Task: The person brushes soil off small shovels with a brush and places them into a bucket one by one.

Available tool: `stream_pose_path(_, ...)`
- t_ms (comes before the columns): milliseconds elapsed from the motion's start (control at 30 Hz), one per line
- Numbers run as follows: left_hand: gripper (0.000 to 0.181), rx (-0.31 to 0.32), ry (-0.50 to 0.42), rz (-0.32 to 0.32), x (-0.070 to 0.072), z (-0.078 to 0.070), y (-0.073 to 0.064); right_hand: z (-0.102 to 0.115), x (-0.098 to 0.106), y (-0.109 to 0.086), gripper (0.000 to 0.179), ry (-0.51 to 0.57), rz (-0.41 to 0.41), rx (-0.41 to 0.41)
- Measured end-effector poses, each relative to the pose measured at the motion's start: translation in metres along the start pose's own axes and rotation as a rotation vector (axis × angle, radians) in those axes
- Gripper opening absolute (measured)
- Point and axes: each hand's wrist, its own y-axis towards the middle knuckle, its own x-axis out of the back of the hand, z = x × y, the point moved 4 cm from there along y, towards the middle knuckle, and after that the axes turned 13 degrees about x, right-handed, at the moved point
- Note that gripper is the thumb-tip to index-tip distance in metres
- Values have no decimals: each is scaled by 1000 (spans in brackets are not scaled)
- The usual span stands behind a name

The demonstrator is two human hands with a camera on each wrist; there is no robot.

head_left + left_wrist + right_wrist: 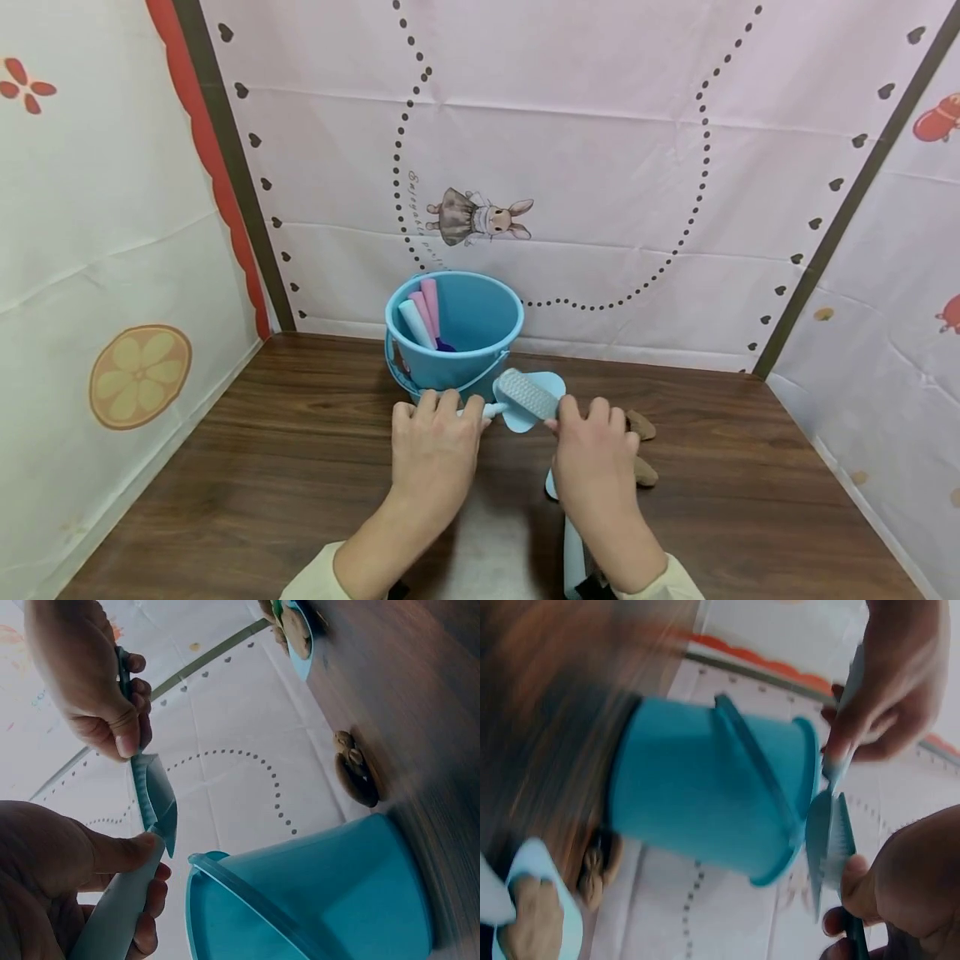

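Gripping a toy shovel (519, 422) in my left hand (436, 442), brush (527, 393) in my right hand (596, 457) — I'd keep strokes light between them.

Your head view was bright and fairly sharp, with even, faintly pink light on the far wall (600, 192). Pale glare lay on the near middle of the table (300, 467), dark shadows flanking it. Both wrist views came out dimmer, bluish; your left hand (45, 862) sat shaded. Right wrist view: table streaked by motion blur, edges soft.
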Motion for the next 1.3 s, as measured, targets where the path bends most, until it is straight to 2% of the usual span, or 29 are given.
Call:
stream_pose_path(133,28,-7,-9,20,0,-1,-1,-25,0,4,22,8,0,-91)
stream_pose_path(233,29,-14,-7,33,-2,-1,-1,-35,1,5,19,4,4,-123)
stream_pose_path(333,27,-16,4,16,-3,0,-1,-28,4,5,17,13,-6,-100)
stream_pose_path(533,27,-14,20,-15,-5,1,-1,10,8,-1,24,19,-58,55)
stream_pose_path(600,27,-11,10,-16,-5,1,-1,17,7,-2,27,4,-63,83)
stream_pose_path(700,27,-11,-10,-21,-4,1,-1,14,4,-2,26,-19,-61,72)
stream_pose_path(833,27,-22,-26,-23,-4,0,-2,-3,2,1,25,-40,-75,48)
stream_pose_path(1067,26,-18,-14,15,-5,0,-1,-25,5,5,27,-42,-108,34)
stream_pose_path(1167,25,-12,-11,20,-6,2,0,-17,6,4,26,-21,-86,46)
stream_pose_path(1300,25,-7,-12,6,-5,3,1,5,5,1,28,-6,-53,132)
